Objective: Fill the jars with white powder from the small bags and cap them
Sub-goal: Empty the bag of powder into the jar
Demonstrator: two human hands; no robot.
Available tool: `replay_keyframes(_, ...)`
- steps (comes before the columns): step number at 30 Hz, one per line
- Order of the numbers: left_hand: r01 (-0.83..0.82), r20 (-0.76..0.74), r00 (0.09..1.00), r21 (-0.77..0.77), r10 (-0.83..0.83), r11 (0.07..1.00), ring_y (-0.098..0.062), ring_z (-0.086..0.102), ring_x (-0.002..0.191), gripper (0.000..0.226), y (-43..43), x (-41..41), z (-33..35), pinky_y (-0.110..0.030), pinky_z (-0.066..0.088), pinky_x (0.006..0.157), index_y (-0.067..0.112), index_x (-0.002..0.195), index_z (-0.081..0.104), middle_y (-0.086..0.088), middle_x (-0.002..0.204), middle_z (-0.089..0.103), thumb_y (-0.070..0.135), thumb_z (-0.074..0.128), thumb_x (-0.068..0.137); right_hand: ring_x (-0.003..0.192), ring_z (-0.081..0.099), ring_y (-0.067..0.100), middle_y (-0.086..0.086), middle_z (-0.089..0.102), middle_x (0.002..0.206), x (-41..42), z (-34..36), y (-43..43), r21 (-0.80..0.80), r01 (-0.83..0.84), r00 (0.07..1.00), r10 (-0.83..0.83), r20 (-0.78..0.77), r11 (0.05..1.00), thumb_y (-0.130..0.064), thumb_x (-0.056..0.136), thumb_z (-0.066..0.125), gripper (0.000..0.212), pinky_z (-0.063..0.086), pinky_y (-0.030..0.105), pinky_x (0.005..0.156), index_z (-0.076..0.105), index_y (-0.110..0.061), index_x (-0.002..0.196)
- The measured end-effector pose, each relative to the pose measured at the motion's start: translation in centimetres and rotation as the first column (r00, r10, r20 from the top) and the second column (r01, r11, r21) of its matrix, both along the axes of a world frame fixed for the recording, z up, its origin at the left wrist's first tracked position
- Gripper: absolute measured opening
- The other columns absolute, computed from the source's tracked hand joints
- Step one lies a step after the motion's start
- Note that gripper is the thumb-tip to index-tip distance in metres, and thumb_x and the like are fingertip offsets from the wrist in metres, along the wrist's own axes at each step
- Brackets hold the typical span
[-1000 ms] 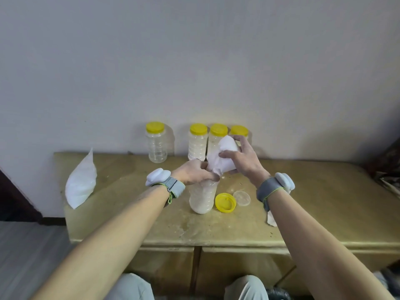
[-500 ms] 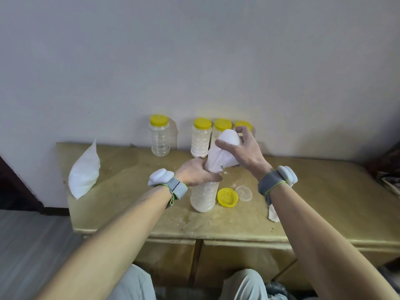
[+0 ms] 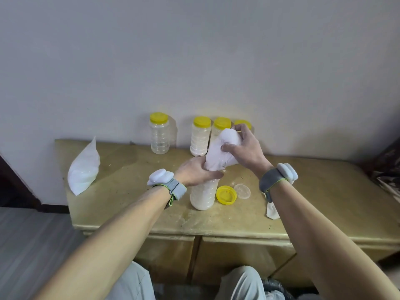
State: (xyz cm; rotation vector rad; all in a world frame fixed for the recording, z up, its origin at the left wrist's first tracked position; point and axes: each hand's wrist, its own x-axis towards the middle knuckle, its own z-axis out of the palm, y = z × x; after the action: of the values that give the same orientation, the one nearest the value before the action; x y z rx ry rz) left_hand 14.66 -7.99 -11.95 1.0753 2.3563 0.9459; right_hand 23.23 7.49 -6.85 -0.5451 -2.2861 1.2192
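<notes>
The right hand (image 3: 244, 152) is gripping the upturned powder bag (image 3: 220, 152), fingers curled round it, while the left hand (image 3: 194, 173) is clasping its neck over the open jar (image 3: 202, 197).

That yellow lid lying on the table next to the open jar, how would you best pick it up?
Probably by its rim, pinched from above: the yellow lid lies flat, hollow side up. Front and back edges look free; the jar and a clear disc crowd its sides.

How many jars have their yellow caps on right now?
4, all against the wall: empty jar apart at left; second jar, third jar and fourth jar clustered, the fourth mostly hidden behind the right hand.
</notes>
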Motion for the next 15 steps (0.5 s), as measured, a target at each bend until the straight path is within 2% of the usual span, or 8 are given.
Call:
replay_keyframes(5,-0.004,-0.013,1.0,-0.011,0.003,1.0,-0.022,0.055,0.113,0.07,-0.16,0.22,0.14,-0.033,0.041,0.085,0.03,0.123,0.062,0.004,0.117,0.059,0.07,0.058,0.067,0.085,0.061,0.02,-0.006,0.062,0.091,0.25,0.31,-0.46,0.028,0.003,1.0,-0.003,-0.011,1.0,-0.016,0.072,0.077,0.043,0.05,0.027,0.066,0.051,-0.027,0.105)
replay_keyframes(9,0.001,-0.006,1.0,-0.024,-0.001,1.0,-0.023,0.056,0.115,0.067,-0.19,0.05,-0.04,-0.036,0.044,0.089,0.032,0.125,0.06,0.002,0.124,0.06,0.07,0.061,0.07,0.088,0.063,0.024,-0.002,0.064,0.094,0.41,0.47,-0.54,0.017,0.04,0.998,-0.039,-0.039,0.999,-0.018,0.071,0.077,0.043,0.053,0.032,0.07,0.052,-0.027,0.105)
replay_keyframes(12,-0.012,0.022,1.0,0.002,0.012,1.0,-0.022,0.057,0.112,0.058,-0.2,0.0,-0.24,-0.035,0.044,0.085,0.031,0.124,0.061,0.003,0.124,0.062,0.064,0.069,0.077,0.084,0.063,0.016,-0.004,0.064,0.094,0.6,0.67,-0.64,0.046,0.029,0.999,-0.028,-0.023,0.999,-0.028,0.072,0.083,0.044,0.05,0.025,0.065,0.053,-0.026,0.103)
replay_keyframes(15,-0.025,0.041,0.999,0.017,0.024,1.0,-0.021,0.059,0.112,0.059,-0.33,0.13,-0.2,-0.037,0.047,0.09,0.034,0.125,0.059,0.006,0.125,0.063,0.063,0.069,0.075,0.085,0.063,0.012,-0.007,0.064,0.097,0.62,1.01,-0.81,0.015,0.053,0.998,-0.052,-0.039,0.998,-0.041,0.071,0.085,0.048,0.049,0.022,0.066,0.053,-0.027,0.104)
